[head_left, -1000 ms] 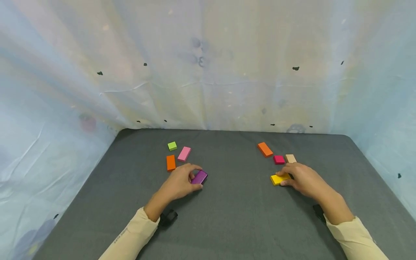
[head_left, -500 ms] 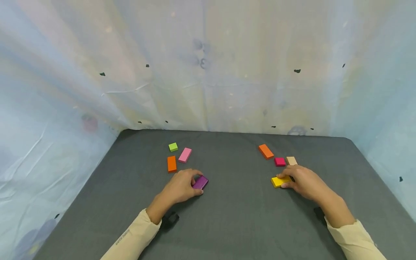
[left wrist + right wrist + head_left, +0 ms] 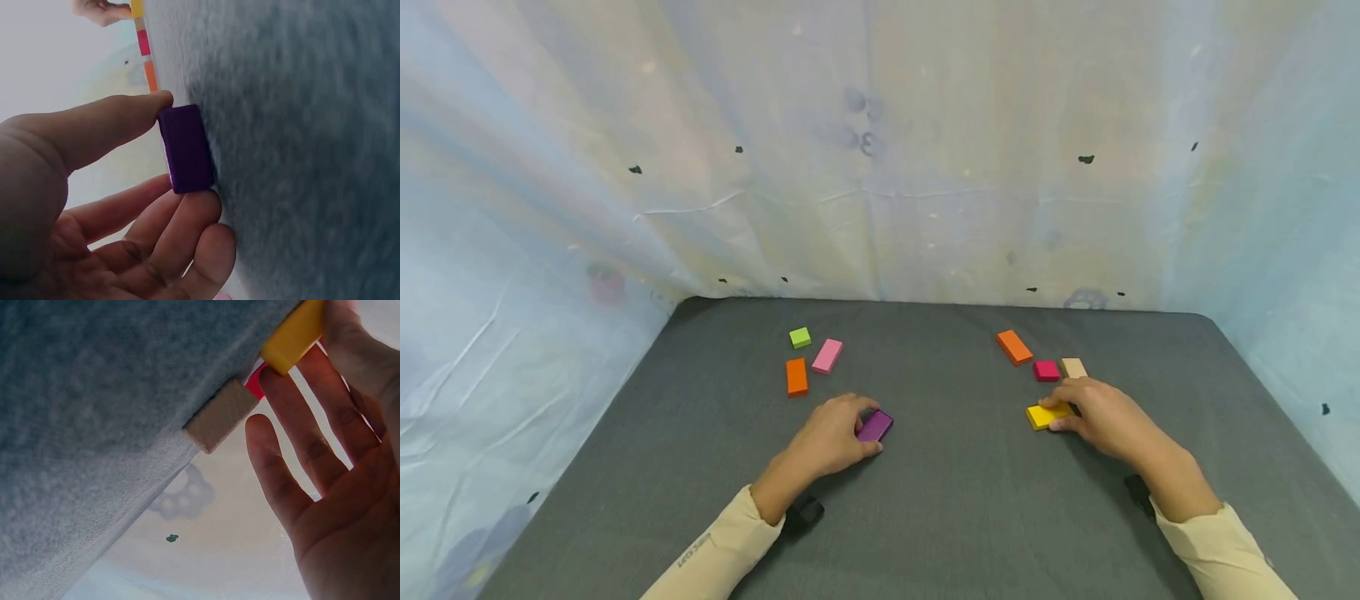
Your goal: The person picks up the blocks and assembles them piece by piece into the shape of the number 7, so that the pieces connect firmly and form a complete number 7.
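Note:
Near the middle of the grey table, my left hand (image 3: 835, 435) pinches a purple block (image 3: 876, 426) between thumb and fingers; in the left wrist view the purple block (image 3: 187, 149) sits against or just off the cloth. On the right side, my right hand (image 3: 1102, 417) holds a flat yellow block (image 3: 1047, 415) by its edges. The right wrist view has the yellow block (image 3: 295, 336) at the thumb, with a wooden block (image 3: 222, 415) close to the fingertips. Behind that hand lie the natural wood block (image 3: 1073, 367) and a red block (image 3: 1046, 371).
Farther back on the right is an orange block (image 3: 1014, 347). Beyond the left hand lie another orange block (image 3: 797, 377), a pink block (image 3: 827, 356) and a small green block (image 3: 800, 337). A patterned curtain (image 3: 880, 167) borders the grey table (image 3: 955, 517) at the back and sides.
My left hand has slid the purple block a little to the right and nearer to me. The right hand stays on the yellow block, almost unmoved.

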A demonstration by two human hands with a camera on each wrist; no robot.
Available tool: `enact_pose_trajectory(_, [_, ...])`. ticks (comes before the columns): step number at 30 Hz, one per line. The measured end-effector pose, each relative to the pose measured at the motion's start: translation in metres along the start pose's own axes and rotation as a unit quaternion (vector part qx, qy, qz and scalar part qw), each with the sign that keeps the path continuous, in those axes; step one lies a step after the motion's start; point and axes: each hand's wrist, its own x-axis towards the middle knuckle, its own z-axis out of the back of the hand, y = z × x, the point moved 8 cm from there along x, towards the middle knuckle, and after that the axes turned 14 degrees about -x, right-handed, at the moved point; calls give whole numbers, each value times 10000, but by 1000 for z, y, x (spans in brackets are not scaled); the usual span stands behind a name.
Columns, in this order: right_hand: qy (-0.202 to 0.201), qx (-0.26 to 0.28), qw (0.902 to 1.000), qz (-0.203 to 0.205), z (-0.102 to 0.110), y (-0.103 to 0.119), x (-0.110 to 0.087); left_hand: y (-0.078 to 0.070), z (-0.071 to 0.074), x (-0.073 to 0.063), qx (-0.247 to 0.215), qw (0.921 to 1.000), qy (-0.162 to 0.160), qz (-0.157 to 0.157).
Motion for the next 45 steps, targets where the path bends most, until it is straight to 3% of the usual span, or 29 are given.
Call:
enact_pose_trajectory(7, [-16, -16, 10000, 31, 0, 0, 0, -6, -10, -2, -101, 9987, 480, -144])
enact_pose_trajectory(13, [-25, 4, 10000, 65, 0, 0, 1, -3, -11, -3, -295, 9928, 1158, -120])
enact_pose_trajectory(16, [-35, 20, 10000, 73, 0, 0, 1, -2, -11, -3, -304, 9910, 1300, -114])
enact_pose_trajectory(26, [40, 16, 10000, 75, -1, 0, 0, -5, -17, -1, -403, 9918, 1152, -375])
enact_pose_trajectory(45, [2, 26, 10000, 92, -4, -1, 1, -7, -21, -2, -337, 9906, 1154, -650])
